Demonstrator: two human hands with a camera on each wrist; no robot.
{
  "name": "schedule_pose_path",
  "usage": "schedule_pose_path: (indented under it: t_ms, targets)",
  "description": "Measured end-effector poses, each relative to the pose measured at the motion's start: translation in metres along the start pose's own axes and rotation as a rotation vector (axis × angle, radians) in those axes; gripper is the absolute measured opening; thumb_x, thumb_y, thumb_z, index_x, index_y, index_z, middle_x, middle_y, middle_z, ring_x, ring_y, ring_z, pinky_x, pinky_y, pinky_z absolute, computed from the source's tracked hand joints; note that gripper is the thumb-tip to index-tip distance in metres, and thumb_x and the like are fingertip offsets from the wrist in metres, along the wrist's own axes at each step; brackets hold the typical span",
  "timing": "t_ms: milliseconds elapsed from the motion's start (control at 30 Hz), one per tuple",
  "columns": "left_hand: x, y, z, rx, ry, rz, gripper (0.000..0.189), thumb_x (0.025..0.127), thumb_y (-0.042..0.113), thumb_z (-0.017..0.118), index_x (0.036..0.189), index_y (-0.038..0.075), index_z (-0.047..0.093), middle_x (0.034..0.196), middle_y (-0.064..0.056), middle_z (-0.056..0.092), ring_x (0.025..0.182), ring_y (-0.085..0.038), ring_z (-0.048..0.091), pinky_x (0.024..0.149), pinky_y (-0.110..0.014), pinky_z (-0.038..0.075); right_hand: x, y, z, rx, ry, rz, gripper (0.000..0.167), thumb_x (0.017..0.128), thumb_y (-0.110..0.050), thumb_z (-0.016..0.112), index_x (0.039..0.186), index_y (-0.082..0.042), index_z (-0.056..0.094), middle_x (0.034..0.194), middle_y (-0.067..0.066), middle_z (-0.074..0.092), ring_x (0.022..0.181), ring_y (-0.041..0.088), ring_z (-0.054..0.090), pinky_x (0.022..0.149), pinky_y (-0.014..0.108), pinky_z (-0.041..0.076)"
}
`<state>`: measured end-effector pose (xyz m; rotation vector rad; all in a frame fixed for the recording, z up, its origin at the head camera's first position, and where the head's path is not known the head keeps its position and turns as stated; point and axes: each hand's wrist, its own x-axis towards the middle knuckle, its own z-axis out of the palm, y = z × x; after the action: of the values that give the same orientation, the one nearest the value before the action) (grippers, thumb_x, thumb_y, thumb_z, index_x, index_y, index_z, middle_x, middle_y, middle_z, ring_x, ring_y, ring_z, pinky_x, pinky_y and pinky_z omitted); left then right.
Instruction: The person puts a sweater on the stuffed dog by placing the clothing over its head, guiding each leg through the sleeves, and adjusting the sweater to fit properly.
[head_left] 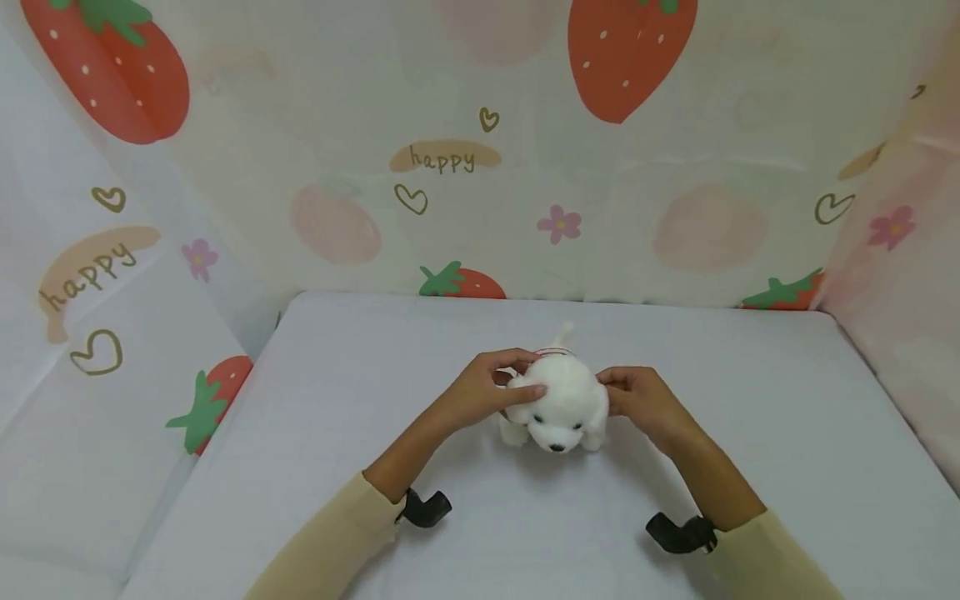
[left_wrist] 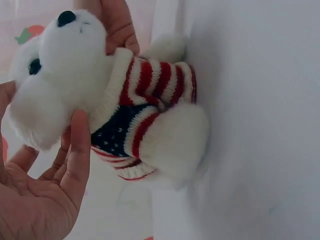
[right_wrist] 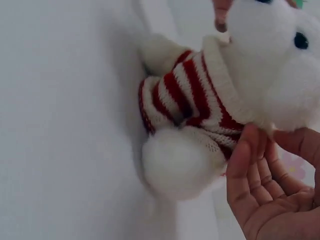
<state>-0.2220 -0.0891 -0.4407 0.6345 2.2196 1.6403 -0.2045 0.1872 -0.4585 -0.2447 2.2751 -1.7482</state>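
Observation:
A white plush dog (head_left: 558, 400) stands upright on the table, its face toward me. Around its body is a knitted sweater (left_wrist: 150, 85) with red and white stripes and a dark blue patch. My left hand (head_left: 480, 390) holds the dog at one side of its head, thumb on the head and fingers behind the ear (left_wrist: 40, 117) near the collar. At the opposite side, the thumb and fingers of my right hand (head_left: 645, 404) pinch at the sweater's collar (right_wrist: 225, 75) under the other ear. The dog's back is mostly hidden in the wrist views.
The table (head_left: 360, 350) has a white cover and ends at a printed curtain (head_left: 315, 125) with strawberries, hearts and flowers. Similar cloth hangs at the left and right sides. A black wrist camera (head_left: 427, 508) sits at the left sleeve, another black camera (head_left: 681, 533) at the right.

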Motion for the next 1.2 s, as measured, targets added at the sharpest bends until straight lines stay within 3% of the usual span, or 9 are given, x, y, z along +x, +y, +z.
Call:
schedule_pose_path:
  t_ms: [100,200,467,633,767,900,1033,1100,1200]
  targets:
    - [0.001,0.002,0.002,0.001,-0.002,-0.004,0.038,0.088,0.03,0.08,0.124,0.022,0.07,0.113,-0.003,0.065,0.081,-0.022,0.065,0.06,-0.036,0.056,0.0,0.003,-0.003,0.215,-0.067,0.057,0.022,0.105,-0.012,0.055,0.11,0.005,0.068,0.099,0.003,0.07,0.087,0.013,0.066,0.078,0.029,0.056]
    - [0.003,0.002,0.002,0.032,-0.015,0.013,0.04,0.088,0.034,0.08,0.125,0.023,0.07,0.113,-0.002,0.066,0.083,-0.021,0.066,0.063,-0.036,0.056,-0.001,0.006,-0.005,0.285,-0.087,0.059,0.021,0.105,-0.011,0.054,0.11,0.004,0.068,0.096,0.001,0.07,0.085,0.011,0.064,0.077,0.026,0.056]
    - [0.005,-0.019,-0.006,0.111,0.038,0.08,0.055,0.109,0.05,0.036,0.137,0.012,0.063,0.129,-0.005,0.061,0.113,-0.02,0.056,0.083,-0.04,0.053,0.007,0.014,-0.001,0.002,0.057,-0.12,0.039,0.106,-0.032,0.056,0.13,-0.003,0.065,0.126,0.005,0.068,0.114,0.014,0.063,0.095,0.033,0.052]
    - [0.007,-0.028,-0.005,0.119,0.001,0.044,0.063,0.109,0.054,0.026,0.148,0.012,0.051,0.148,-0.004,0.05,0.135,-0.021,0.047,0.105,-0.044,0.043,0.011,0.015,0.005,0.025,0.009,-0.151,0.056,0.11,-0.04,0.04,0.147,0.002,0.049,0.151,0.017,0.048,0.143,0.03,0.041,0.115,0.052,0.032]
    - [0.012,-0.031,-0.005,0.098,-0.041,0.013,0.064,0.109,0.054,0.021,0.154,0.014,0.042,0.155,-0.004,0.044,0.14,-0.021,0.042,0.107,-0.047,0.042,0.016,0.016,0.007,0.024,0.03,-0.127,0.065,0.11,-0.045,0.035,0.149,0.007,0.043,0.155,0.022,0.042,0.15,0.037,0.026,0.119,0.059,0.02]
    - [0.018,-0.035,-0.006,0.131,-0.075,-0.014,0.062,0.109,0.054,0.02,0.157,0.02,0.038,0.16,-0.001,0.039,0.146,-0.02,0.036,0.112,-0.049,0.037,0.021,0.021,0.009,-0.012,0.02,-0.14,0.061,0.111,-0.043,0.035,0.143,0.006,0.052,0.146,0.022,0.051,0.145,0.035,0.035,0.117,0.058,0.025]
    - [0.02,-0.046,-0.008,0.221,-0.075,-0.049,0.058,0.11,0.052,0.024,0.159,0.023,0.036,0.162,0.002,0.036,0.15,-0.019,0.029,0.119,-0.047,0.027,0.024,0.028,0.01,-0.113,0.027,-0.163,0.038,0.108,-0.023,0.044,0.124,0.004,0.065,0.119,0.014,0.067,0.115,0.026,0.057,0.1,0.046,0.044]
    - [0.02,-0.051,-0.009,0.262,-0.048,-0.054,0.055,0.111,0.047,0.03,0.157,0.019,0.04,0.158,-0.002,0.042,0.145,-0.024,0.039,0.116,-0.048,0.033,0.026,0.029,0.01,-0.214,0.058,-0.169,0.028,0.104,-0.017,0.049,0.108,0.002,0.068,0.097,0.009,0.067,0.092,0.022,0.057,0.084,0.04,0.047]
    - [0.021,-0.053,-0.01,0.32,0.024,-0.059,0.045,0.109,0.036,0.046,0.148,0.012,0.053,0.142,-0.01,0.059,0.126,-0.027,0.058,0.1,-0.044,0.048,0.028,0.028,0.01,-0.365,0.142,-0.15,0.02,0.099,-0.015,0.057,0.103,-0.001,0.071,0.091,0.006,0.069,0.085,0.02,0.058,0.077,0.039,0.048]
